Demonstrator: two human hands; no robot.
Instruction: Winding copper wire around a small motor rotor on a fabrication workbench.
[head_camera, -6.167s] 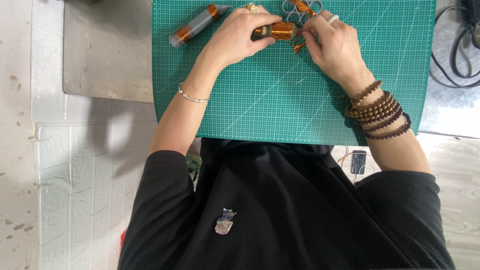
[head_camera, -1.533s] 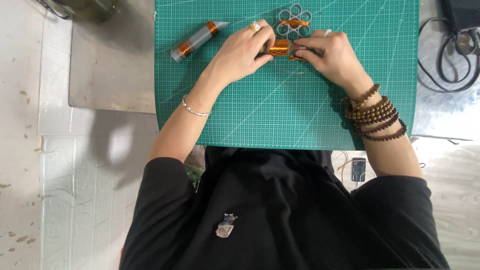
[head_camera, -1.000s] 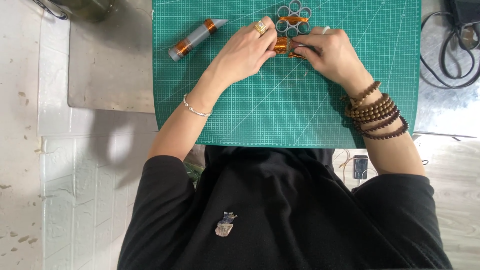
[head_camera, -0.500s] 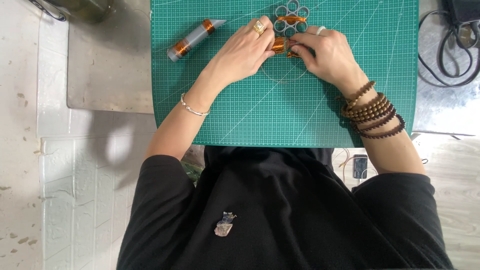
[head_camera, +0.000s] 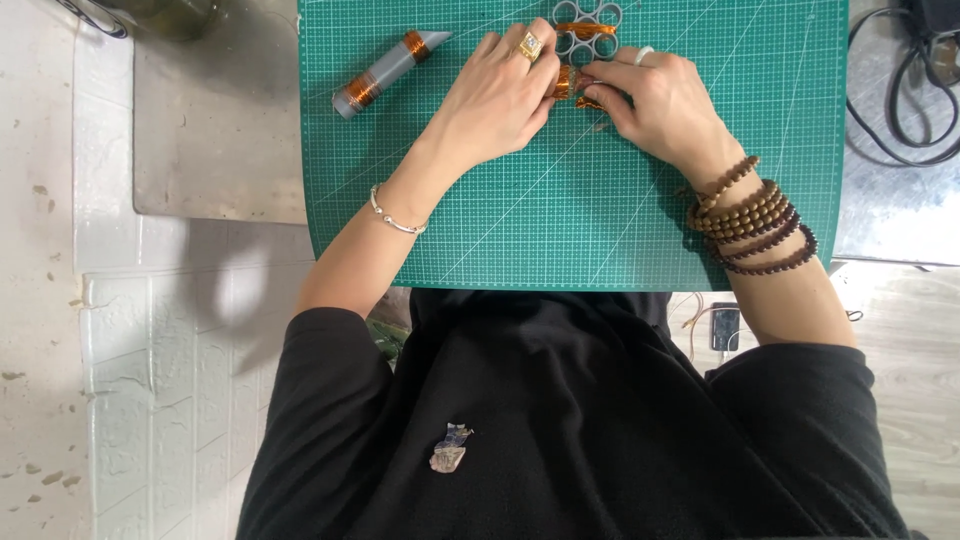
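On a green cutting mat (head_camera: 560, 220), my left hand (head_camera: 495, 100) and my right hand (head_camera: 665, 100) meet over a small cylinder wrapped in amber tape (head_camera: 572, 85). Both hands pinch it at their fingertips; most of it is hidden by the fingers. Just beyond the fingers lies a cluster of grey rings bound with amber tape (head_camera: 587, 30). My left hand wears a gold ring and my left wrist a thin bangle. Strands of brown beads circle my right wrist.
A grey tube with two amber tape bands (head_camera: 385, 72) lies on the mat's far left. A grey metal surface (head_camera: 215, 140) sits left of the mat. Black cables (head_camera: 905, 90) lie at the right. A white brick-pattern floor shows at lower left.
My hands have shifted slightly toward the far edge of the mat, keeping hold of the taped piece. The grey tube has not moved.
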